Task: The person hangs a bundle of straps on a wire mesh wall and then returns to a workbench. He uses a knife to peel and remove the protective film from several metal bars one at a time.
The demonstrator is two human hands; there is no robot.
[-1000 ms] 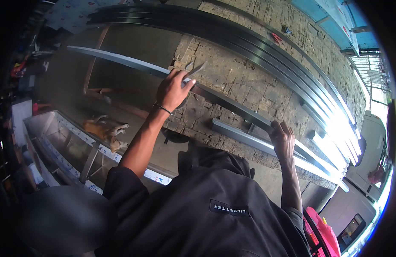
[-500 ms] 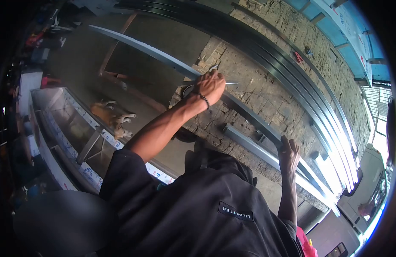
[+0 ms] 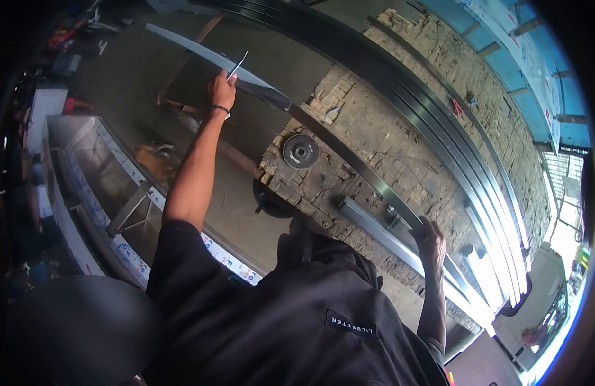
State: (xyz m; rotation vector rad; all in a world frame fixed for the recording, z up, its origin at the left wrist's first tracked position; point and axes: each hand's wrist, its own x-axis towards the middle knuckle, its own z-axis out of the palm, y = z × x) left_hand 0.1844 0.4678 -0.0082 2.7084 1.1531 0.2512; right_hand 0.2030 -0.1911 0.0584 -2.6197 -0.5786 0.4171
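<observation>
A long, narrow metal bar slants across the view, pale toward its far left end and darker over the bench. My right hand is closed around its near right part. Up at the pale stretch, my left hand is closed on a slim silver tool with a thin tip, whose exact kind I cannot make out. That hand is at the bar's edge; whether it also grips the bar is hidden. A round disc lies at the bench corner below the bar.
Long dark metal profiles run along the rough wooden bench. A shorter metal tube lies near its front edge. Red clips sit farther back. At left are a metal frame and a dog on the floor.
My left hand has moved left and away along the bar with the slim tool, uncovering the disc. My right hand stays at nearly the same place on the bar.
</observation>
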